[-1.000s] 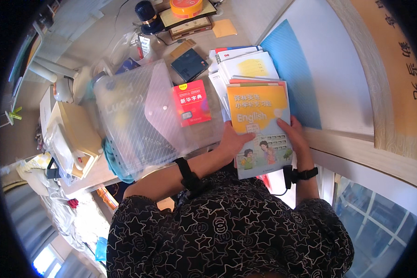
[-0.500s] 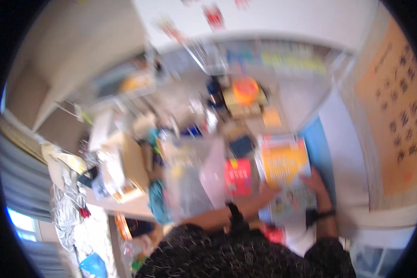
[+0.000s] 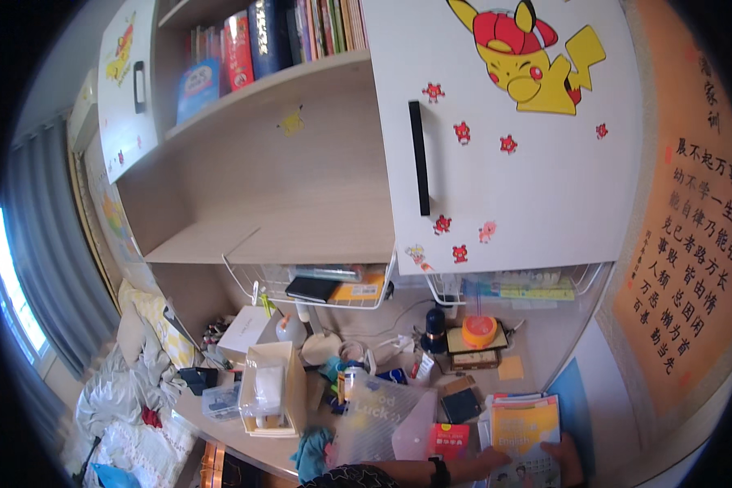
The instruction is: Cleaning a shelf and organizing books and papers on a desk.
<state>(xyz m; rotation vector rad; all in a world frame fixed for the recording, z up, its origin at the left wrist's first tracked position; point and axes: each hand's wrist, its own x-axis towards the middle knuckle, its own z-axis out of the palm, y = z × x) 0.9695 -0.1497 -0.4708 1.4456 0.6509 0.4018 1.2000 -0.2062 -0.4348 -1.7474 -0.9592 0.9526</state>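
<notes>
A stack of books (image 3: 527,423), topped by one with a yellow and pale blue cover, sits at the right end of the desk, low in the view. My left hand (image 3: 491,464) holds its left edge, and a black watch is on that wrist. At the opposite edge, my right hand (image 3: 564,452) grips the stack with the thumb on the cover; its other fingers are mostly hidden. Just left of the stack lies a small red book (image 3: 450,439). Beside that is a translucent plastic folder (image 3: 374,419) with a pink part.
Overhead are an open shelf (image 3: 260,236) and a white cabinet door (image 3: 504,203) with a black handle. Wire baskets (image 3: 317,302) hang beneath. A wooden box (image 3: 293,390), a teal cloth (image 3: 311,454), a dark bottle (image 3: 435,327) and an orange round container (image 3: 479,330) crowd the desk.
The view has tilted up, so the shelf and cabinet fill more of it and the desk sits lower. Both hands are still at the book stack.
</notes>
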